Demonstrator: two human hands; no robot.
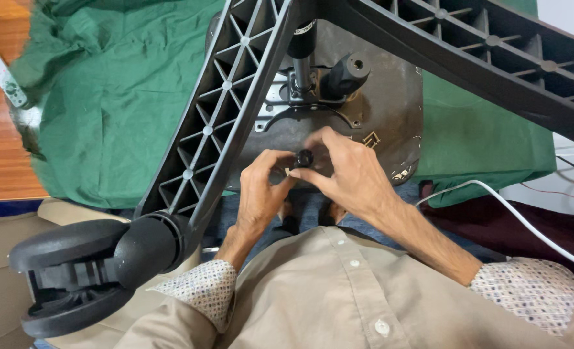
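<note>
Both hands meet at a small black knob (304, 158) on the underside of an upturned office chair seat (390, 123). The left hand (259, 194) and right hand (351, 171) curl fingertips closed around it. A ribbed chair leg (216, 123) crowds the left side; green cloth (112, 97) lies beyond.

Small black knob (304, 158) mostly hidden between fingertips of both hands. Chair base arms (217, 116) cut off at top edge. White cable (519, 216) runs off right edge.
</note>
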